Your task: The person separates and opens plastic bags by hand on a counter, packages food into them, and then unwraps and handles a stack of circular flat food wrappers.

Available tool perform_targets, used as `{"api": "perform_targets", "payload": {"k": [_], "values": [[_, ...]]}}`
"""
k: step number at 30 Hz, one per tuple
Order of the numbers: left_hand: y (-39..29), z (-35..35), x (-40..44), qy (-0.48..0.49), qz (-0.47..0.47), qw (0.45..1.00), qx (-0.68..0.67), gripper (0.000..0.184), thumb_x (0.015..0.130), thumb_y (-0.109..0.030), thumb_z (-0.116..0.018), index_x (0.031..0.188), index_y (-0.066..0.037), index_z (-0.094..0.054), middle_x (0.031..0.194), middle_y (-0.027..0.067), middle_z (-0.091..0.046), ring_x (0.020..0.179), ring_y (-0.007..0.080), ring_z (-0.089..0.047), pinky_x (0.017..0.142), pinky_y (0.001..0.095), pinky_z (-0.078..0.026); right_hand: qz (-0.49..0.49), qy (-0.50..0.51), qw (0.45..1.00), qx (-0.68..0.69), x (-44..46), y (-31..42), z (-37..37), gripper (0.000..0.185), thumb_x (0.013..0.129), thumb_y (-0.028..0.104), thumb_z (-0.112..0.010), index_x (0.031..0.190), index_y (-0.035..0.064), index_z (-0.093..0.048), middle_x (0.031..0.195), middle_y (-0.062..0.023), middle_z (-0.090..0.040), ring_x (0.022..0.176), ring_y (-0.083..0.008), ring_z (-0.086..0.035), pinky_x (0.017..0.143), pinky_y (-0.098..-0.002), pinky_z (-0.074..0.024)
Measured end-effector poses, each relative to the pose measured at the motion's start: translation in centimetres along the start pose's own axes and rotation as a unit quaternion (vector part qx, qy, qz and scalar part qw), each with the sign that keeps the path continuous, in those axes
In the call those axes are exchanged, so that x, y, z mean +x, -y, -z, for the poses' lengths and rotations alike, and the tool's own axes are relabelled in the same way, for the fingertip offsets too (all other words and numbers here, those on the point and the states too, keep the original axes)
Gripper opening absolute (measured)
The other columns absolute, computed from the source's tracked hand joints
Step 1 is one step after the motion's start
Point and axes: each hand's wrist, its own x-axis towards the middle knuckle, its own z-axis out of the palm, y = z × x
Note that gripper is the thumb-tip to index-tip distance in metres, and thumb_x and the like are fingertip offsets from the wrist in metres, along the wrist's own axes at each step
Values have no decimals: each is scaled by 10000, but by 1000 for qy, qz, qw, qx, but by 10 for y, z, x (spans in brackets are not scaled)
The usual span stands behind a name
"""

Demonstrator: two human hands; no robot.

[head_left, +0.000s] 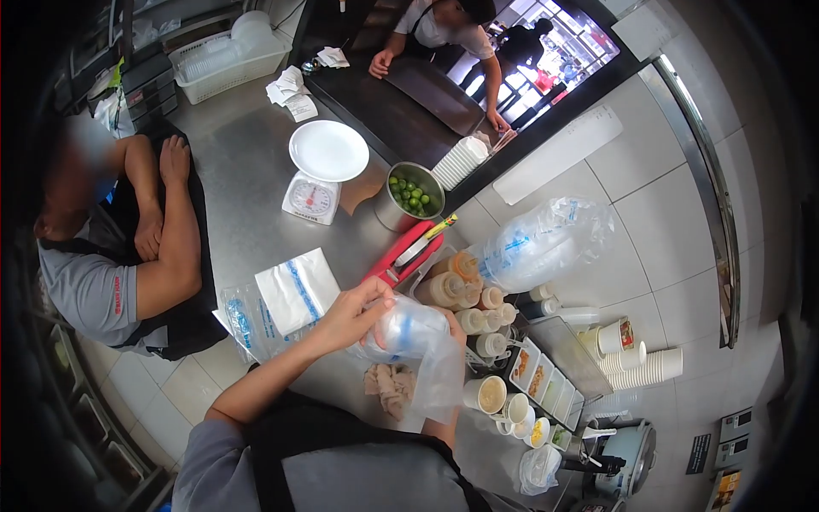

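A translucent plastic bag (408,331) with blue print is held up over the near side of the steel counter. My left hand (363,309) pinches its upper left side, with the fingers bent. On the other side, my right hand (456,331) grips the bag's right edge, mostly hidden behind the plastic. Whether anything lies inside the bag I cannot make out. Just below it is a crumpled tan cloth (391,388). Left of my left hand lies a stack of white bags with a blue stripe (299,290), beside a blue-printed plastic packet (243,320).
A scale (310,198) carries a white plate (329,150). Near it stands a metal pot of green limes (409,194). Sauce bottles (444,288), cups (490,394) and a condiment tray (546,384) line the right. One person (128,230) leans at left; another (444,43) stands across the pass.
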Motion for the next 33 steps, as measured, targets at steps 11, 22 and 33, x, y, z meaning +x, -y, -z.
{"api": "perform_targets", "payload": {"k": [11, 22, 33], "values": [[53, 10, 2, -10, 56, 997, -57, 99, 903, -117, -451, 963, -45, -482, 756, 44, -582, 486, 71, -539, 380, 200, -409, -195, -185, 956, -113, -45, -93, 31, 288, 775, 78, -592, 1046, -14, -565, 953, -81, -606, 804, -125, -571, 677, -252, -454], [87, 13, -11, -72, 74, 993, 50, 73, 879, -86, -474, 922, -38, -438, 769, 96, -559, 522, 152, -577, 414, 256, -484, 3, -122, 966, -229, -35, -72, 6, 262, 810, 81, -528, 1045, -30, -564, 1025, -107, -589, 942, -193, -539, 828, -300, -416], [84, 12, -10, -129, -101, 958, 236, 105, 845, -52, -530, 937, -52, -479, 975, 89, -529, 744, 134, -597, 595, 282, -481, 77, -122, 914, -378, -42, -91, 3, 302, 811, 105, -519, 1074, -42, -538, 1071, -134, -576, 984, -243, -541, 853, -330, -409]]}}
